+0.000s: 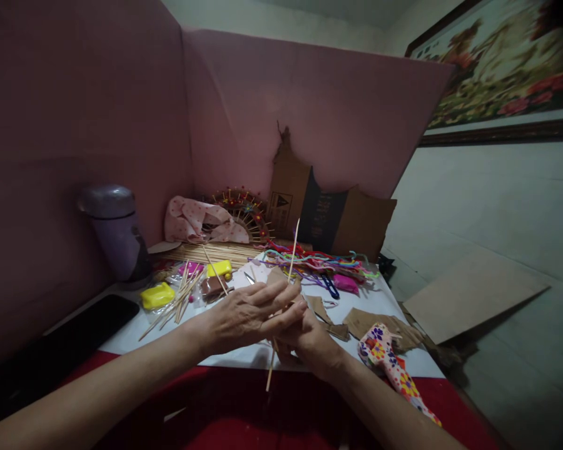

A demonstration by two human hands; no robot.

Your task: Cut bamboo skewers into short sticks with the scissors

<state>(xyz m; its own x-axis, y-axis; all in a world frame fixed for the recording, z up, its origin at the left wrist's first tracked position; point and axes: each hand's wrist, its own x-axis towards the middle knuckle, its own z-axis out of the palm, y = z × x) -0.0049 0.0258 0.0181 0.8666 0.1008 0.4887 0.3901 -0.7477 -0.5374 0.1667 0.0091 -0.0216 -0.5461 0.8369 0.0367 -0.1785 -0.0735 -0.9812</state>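
A slim wooden stick point(293, 250) stands tilted between the person's hands, both ends showing, its middle hidden by the fingers. The left hand point(251, 310) reaches across from the left, its fingers nearly straight and close together, lying over the right hand point(313, 344). Most of the right hand's fingers are covered, so I cannot tell which fingertips pinch the stick. Beyond the left hand, a pointed metal tip point(249, 278) shows, too little to name. To the left on the white sheet point(375, 297), loose sticks point(181, 300) lie beside a yellow clay packet point(157, 295); torn cardboard point(366, 324) and floral fabric point(406, 378) lie right. Far off, pink dotted cloth point(187, 222) partly covers a stick-studded ring point(258, 220). The framed picture point(507, 81) is cut off at right.
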